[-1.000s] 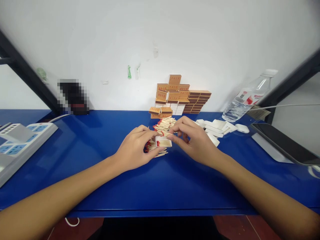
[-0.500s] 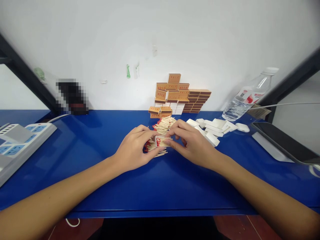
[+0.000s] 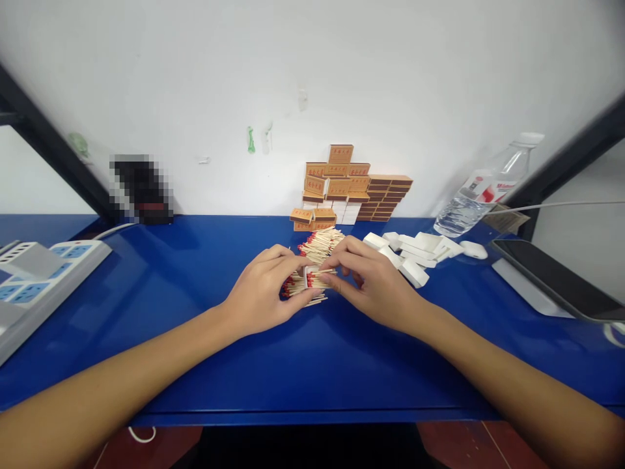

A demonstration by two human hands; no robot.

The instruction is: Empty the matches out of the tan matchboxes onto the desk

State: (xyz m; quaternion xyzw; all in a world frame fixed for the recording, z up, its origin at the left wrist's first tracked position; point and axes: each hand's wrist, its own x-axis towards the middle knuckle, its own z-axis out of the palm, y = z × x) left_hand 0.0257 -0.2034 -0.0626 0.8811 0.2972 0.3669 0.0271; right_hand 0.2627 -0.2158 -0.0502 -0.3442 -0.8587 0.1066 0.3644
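Note:
Between the thumb and fingers of my left hand (image 3: 266,290) is a small white matchbox tray (image 3: 306,276), with red-headed matches inside it. My right hand (image 3: 375,277) is closed in a pinch at the tray's right end, its fingertips on matches (image 3: 318,279) whose pale sticks point toward it. Loose matches (image 3: 322,243) lie heaped just behind both hands, and more of them show beneath the tray. How many matches the right fingers grip is hidden.
Orange matchboxes (image 3: 338,189) are stacked against the wall. White matchbox trays (image 3: 417,247) lie to the right, beside an earbud case (image 3: 473,249). A water bottle (image 3: 483,185) leans at back right, near a phone (image 3: 561,277). A power strip (image 3: 49,280) sits at left.
Both hands stay nearly in place. The right fingertips have shifted slightly left along the matches, farther over the tray.

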